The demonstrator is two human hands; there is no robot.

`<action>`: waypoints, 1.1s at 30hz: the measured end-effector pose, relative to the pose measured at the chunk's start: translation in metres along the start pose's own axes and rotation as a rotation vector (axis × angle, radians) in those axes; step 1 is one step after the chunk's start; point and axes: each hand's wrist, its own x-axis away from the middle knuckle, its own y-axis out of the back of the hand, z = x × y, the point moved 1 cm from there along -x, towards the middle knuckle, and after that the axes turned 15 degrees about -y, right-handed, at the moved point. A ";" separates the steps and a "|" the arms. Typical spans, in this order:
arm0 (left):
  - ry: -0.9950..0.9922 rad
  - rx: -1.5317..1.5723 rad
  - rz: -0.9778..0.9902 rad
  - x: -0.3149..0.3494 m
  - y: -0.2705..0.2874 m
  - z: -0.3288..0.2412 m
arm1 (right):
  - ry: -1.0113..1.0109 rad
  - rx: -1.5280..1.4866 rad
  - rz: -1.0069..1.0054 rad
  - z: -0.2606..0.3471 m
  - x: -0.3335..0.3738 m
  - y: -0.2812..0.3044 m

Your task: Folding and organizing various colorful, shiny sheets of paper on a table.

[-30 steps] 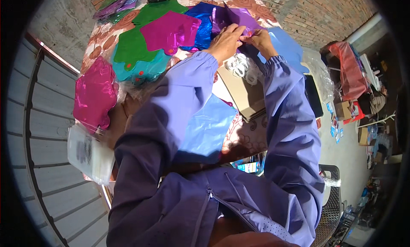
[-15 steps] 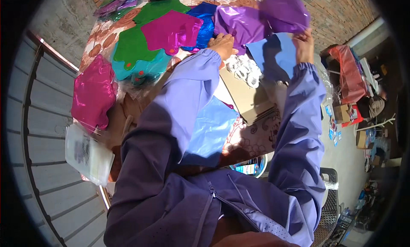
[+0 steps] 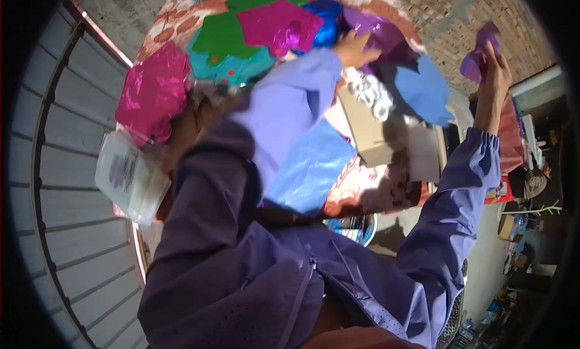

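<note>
My right hand (image 3: 496, 77) is raised beyond the right side of the table, fingers closed on a bunched purple foil balloon (image 3: 476, 60). Over the table, my left hand (image 3: 355, 51) is slightly blurred, its fingers apart, by the edge of a flat purple foil balloon (image 3: 389, 38). Left of that lie uninflated foil balloons: dark blue (image 3: 326, 24), magenta (image 3: 278, 24), green (image 3: 229, 38) and teal (image 3: 241, 70). A light blue flat piece (image 3: 423, 92) rests to the right. White coiled bits (image 3: 373, 96) sit just below my left hand.
A cardboard box (image 3: 361, 128) stands near the table's right side. Close to me lies a light blue foil sheet (image 3: 308, 171). Another magenta balloon (image 3: 154, 92) and clear plastic bags (image 3: 130, 174) are at the left edge. A brick wall (image 3: 435, 23) rises behind.
My right hand has swung right, away from the table, with the purple balloon, which is now bunched rather than spread. My left hand remains near the other purple foil. The view has shifted.
</note>
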 end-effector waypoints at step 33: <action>-0.041 -0.331 0.086 0.357 0.136 -0.148 | 0.320 1.198 1.072 -0.073 0.234 -0.067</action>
